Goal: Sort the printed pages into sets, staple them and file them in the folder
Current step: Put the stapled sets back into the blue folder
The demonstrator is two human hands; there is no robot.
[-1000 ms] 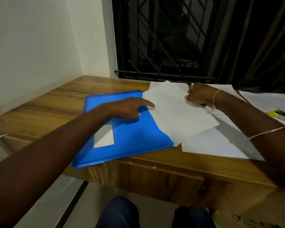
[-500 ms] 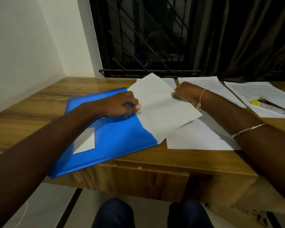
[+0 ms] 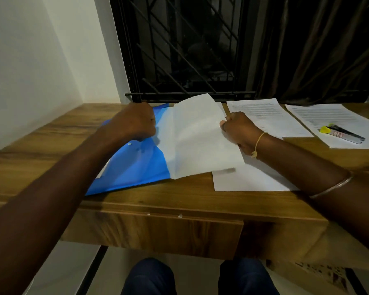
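A blue plastic folder (image 3: 134, 169) lies on the wooden desk (image 3: 179, 199), its snap-button flap lifted. My left hand (image 3: 136, 122) is closed on the raised flap near the folder's far edge. My right hand (image 3: 239, 128) pinches the right edge of a white set of pages (image 3: 200, 141), whose left part lies inside the folder opening. Another white sheet (image 3: 254, 179) lies under my right forearm. Two printed sets (image 3: 264, 116) (image 3: 328, 118) rest to the right. A stapler with a yellow end (image 3: 341, 133) lies on the far-right set.
A white wall (image 3: 30, 71) closes the left side. A dark window grille (image 3: 179, 50) and a curtain (image 3: 317, 50) stand behind the desk. My knees (image 3: 200, 277) show below the desk's front edge.
My left hand moved from the folder's front cover to its far edge and lifted the flap. The set of pages slid left into the folder opening with my right hand.
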